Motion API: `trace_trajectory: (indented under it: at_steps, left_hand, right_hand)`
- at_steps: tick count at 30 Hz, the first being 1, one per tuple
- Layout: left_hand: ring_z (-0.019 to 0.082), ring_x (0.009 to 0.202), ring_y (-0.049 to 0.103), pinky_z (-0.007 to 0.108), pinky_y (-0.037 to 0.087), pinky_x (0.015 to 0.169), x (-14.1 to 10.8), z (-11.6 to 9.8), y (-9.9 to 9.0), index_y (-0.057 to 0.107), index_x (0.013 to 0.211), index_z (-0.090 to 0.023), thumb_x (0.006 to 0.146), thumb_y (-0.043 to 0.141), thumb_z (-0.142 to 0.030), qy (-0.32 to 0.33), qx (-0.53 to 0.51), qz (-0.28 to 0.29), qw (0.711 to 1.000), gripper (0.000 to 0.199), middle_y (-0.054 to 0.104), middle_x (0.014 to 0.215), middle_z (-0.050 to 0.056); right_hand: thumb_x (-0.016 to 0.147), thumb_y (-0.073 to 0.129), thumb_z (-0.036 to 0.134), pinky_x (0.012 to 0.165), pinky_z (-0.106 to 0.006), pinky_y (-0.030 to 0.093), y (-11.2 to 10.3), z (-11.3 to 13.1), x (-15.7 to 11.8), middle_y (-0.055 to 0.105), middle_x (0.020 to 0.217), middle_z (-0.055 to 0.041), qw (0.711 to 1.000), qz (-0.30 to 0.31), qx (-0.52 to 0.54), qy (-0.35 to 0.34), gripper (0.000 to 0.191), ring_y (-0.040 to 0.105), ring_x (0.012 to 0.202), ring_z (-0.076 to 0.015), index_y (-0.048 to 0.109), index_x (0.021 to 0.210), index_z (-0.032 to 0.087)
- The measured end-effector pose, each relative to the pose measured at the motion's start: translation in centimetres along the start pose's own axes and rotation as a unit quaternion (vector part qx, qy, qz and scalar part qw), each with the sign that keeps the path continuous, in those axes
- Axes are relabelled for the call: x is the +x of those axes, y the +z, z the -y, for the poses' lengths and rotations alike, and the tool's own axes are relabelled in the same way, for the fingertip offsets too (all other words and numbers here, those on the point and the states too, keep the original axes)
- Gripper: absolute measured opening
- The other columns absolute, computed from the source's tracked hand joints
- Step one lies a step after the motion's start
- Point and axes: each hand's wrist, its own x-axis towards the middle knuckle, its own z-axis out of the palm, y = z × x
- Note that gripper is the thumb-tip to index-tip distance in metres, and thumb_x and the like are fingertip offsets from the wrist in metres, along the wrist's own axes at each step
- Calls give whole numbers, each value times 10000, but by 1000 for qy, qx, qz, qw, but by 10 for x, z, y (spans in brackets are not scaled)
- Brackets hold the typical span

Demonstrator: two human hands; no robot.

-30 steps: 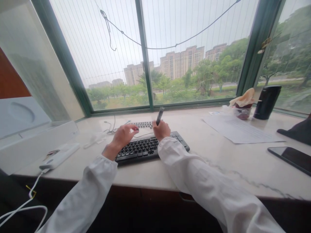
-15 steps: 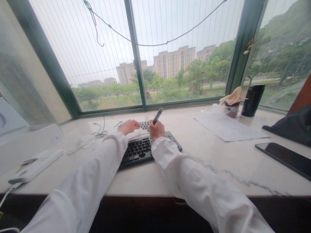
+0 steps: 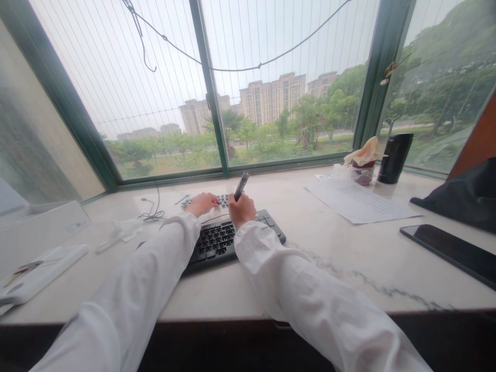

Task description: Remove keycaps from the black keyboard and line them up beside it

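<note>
A black keyboard (image 3: 217, 240) lies on the pale marble sill (image 3: 341, 258) in front of the window. A white sheet seems to lie across its far half, under both hands. My right hand (image 3: 242, 209) is closed around a dark pen (image 3: 241, 186) that points up and away, its tip hidden below the fist. My left hand (image 3: 201, 203) rests with bent fingers at the keyboard's far left corner, pressing on the sheet or keys; I cannot tell which. Both arms are in white sleeves.
Printed papers (image 3: 358, 203), a small jar with a tan wrapper (image 3: 363, 168) and a black cylinder (image 3: 394, 157) stand at the right. A dark phone (image 3: 451, 253) and dark cloth (image 3: 461, 196) lie far right. White boxes (image 3: 39, 232), a white device (image 3: 36, 271) and cables (image 3: 153, 212) sit left.
My left arm has stretched forward, so the hand moved from the keyboard's middle to its far left corner. The right hand keeps the pen. The view has shifted rightward.
</note>
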Motion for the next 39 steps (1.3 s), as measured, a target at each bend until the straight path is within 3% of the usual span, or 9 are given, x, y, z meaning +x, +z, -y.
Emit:
trace_trajectory:
  at_steps: [7,19,39]
  left_hand:
    - [184,908,645,244,470,791,1,-3,5,722,960,-343,762,606,-388,-3,4,-11,1000,234,717,1015,-12]
    - [187,917,642,264,471,820,2,-3,6,710,974,-365,766,603,-374,-3,11,-18,1000,234,708,1045,-25]
    - [212,955,645,288,481,841,-6,-9,1,727,940,-335,788,623,-399,-10,13,-46,999,195,721,1016,2]
  right_hand:
    - [871,354,418,680,-342,457,4,-3,0,671,775,-73,999,-4,-10,-33,379,622,740,-246,673,807,221]
    - [887,358,395,633,-292,439,6,-5,1,674,763,-66,999,11,-9,-52,374,614,706,-212,668,796,206]
    - [884,372,393,660,-303,455,7,-5,0,682,770,-62,998,2,-24,-58,359,625,726,-220,677,805,221]
